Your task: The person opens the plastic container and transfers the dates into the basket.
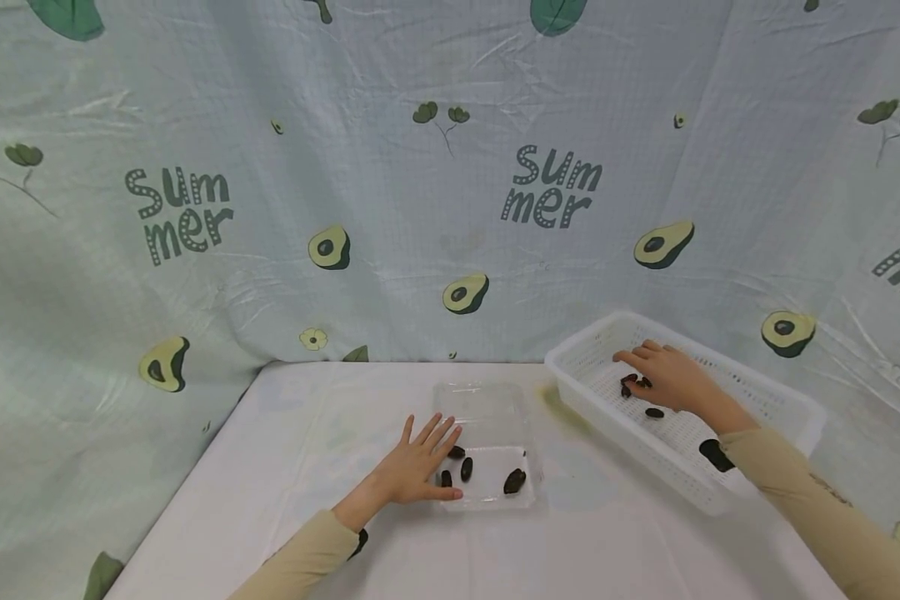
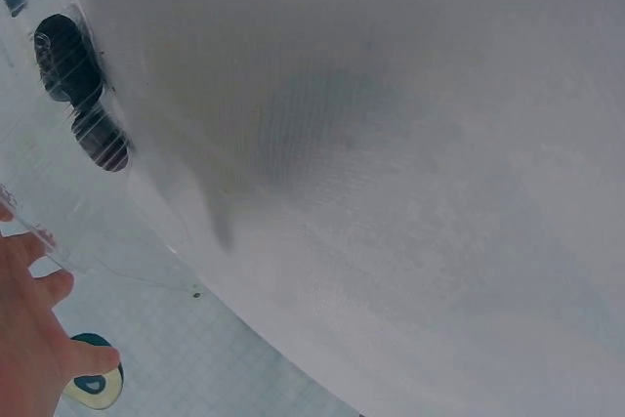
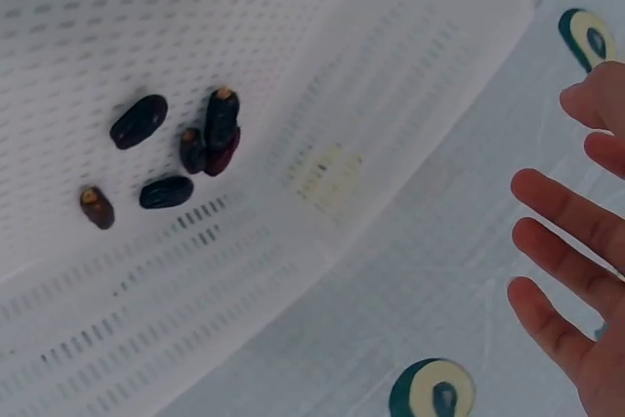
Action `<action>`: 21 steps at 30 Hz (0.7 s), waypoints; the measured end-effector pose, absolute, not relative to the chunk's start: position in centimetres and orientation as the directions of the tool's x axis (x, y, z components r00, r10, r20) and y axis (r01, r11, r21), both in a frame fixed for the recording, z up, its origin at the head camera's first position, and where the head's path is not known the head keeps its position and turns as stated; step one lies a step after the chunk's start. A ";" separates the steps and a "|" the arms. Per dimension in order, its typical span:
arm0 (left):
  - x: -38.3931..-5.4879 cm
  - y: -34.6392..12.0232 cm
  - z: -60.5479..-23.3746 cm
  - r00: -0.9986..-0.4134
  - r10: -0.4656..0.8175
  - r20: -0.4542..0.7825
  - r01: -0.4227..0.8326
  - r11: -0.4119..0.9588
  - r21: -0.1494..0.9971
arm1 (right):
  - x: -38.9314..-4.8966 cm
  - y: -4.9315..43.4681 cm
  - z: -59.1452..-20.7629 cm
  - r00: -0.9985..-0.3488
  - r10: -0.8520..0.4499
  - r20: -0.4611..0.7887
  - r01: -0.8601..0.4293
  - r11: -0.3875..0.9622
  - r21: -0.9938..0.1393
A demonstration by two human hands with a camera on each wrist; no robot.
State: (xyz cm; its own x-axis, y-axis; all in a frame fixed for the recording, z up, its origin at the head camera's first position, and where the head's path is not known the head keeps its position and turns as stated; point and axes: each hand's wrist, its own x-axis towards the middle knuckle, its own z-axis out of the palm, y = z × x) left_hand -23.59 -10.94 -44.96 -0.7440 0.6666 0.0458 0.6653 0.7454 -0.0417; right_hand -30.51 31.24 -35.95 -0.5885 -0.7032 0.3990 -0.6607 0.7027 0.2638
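Note:
My left hand (image 1: 417,467) lies with fingers spread at the left side of a clear plastic box (image 1: 487,505) whose lid (image 1: 487,412) is folded back. Several dark dates (image 1: 515,481) sit in the box, partly covered by that hand. Through the plastic, dates (image 2: 68,61) also show in the left wrist view. Over a white perforated basket (image 1: 622,429), my right hand (image 1: 663,379) reaches down with its fingertips close to a small cluster of dates (image 1: 630,385). The right wrist view shows loosely extended fingers (image 3: 562,251) holding nothing, and several dates (image 3: 139,122) on the basket floor.
A white cloth covers the table (image 1: 330,433). Behind it hangs a pale curtain (image 1: 390,200) printed with avocados and lettering. The basket stands at an angle on the right, its high walls near the curtain; the plastic box is left of it.

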 end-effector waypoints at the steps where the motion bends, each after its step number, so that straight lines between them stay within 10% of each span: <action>1: -23.5 -11.0 -44.9 -0.744 0.667 0.042 0.666 0.745 -0.042 | -30.3 30.9 -36.0 -0.569 -0.716 0.404 -0.678 0.687 0.262; 21: -23.5 -10.9 -44.7 -0.742 0.670 0.035 0.667 0.742 -0.066 | -25.9 23.1 -36.7 -0.360 -0.860 0.363 -0.808 0.482 0.340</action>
